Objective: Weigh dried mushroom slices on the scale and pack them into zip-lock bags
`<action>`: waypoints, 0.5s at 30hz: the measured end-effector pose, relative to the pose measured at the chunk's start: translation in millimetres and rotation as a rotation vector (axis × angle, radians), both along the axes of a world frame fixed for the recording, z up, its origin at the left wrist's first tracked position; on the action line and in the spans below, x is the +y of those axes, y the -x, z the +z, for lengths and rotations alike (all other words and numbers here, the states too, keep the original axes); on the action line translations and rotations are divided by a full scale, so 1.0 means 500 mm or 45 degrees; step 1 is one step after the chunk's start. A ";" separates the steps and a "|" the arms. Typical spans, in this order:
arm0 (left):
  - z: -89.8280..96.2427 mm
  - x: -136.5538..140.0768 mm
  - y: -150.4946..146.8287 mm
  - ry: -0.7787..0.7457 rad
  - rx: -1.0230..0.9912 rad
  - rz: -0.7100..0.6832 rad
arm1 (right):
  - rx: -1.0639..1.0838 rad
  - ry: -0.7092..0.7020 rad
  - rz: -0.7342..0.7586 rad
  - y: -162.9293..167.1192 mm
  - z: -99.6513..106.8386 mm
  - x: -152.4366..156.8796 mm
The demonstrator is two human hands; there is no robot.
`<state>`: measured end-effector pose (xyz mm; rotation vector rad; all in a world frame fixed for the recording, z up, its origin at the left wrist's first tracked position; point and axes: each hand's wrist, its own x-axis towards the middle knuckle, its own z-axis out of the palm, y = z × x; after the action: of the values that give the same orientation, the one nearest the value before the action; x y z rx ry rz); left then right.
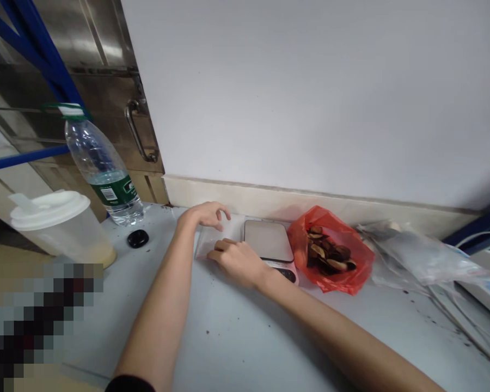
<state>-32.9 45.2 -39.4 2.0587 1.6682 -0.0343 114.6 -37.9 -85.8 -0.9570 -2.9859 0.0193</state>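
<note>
A small clear plastic bag (212,239) lies flat on the grey table (237,332) near the wall. My left hand (204,215) arches over its far edge, fingers spread and touching it. My right hand (237,261) rests on the bag's near edge with fingers curled, pinching or pressing it. Just right of the bag sits a small digital scale (269,242) with a bare steel platform. Beside the scale is an open red plastic bag (330,256) holding brown dried slices.
A water bottle (104,171) with a green label stands at the back left, a lidded plastic cup (61,228) to its left and a small black object (138,238) in front. Clear bags (416,256) and a white device (485,288) crowd the right.
</note>
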 end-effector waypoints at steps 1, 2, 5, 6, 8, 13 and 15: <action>-0.003 0.000 -0.009 0.026 0.025 -0.042 | 0.004 0.018 -0.009 0.000 0.000 -0.001; -0.006 -0.001 -0.016 0.048 0.054 -0.072 | 0.008 0.036 -0.018 -0.001 0.000 -0.001; -0.016 -0.002 -0.029 0.092 0.142 -0.109 | 0.048 0.101 -0.030 -0.005 0.003 -0.003; -0.017 -0.002 -0.031 0.105 0.171 -0.110 | 0.075 0.129 -0.029 -0.009 0.005 -0.004; -0.018 -0.005 -0.035 0.126 0.227 -0.100 | 0.138 0.198 -0.001 -0.019 0.010 -0.006; -0.013 -0.021 -0.066 0.121 0.351 0.001 | 0.329 0.441 0.183 -0.065 0.042 -0.010; -0.014 -0.029 -0.083 0.105 0.382 0.057 | 0.429 0.507 0.170 -0.095 0.071 -0.013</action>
<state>8.8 31.0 -46.6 2.0308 1.8525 -0.4083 162.2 -44.3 -50.3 -0.6827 -2.7662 0.7220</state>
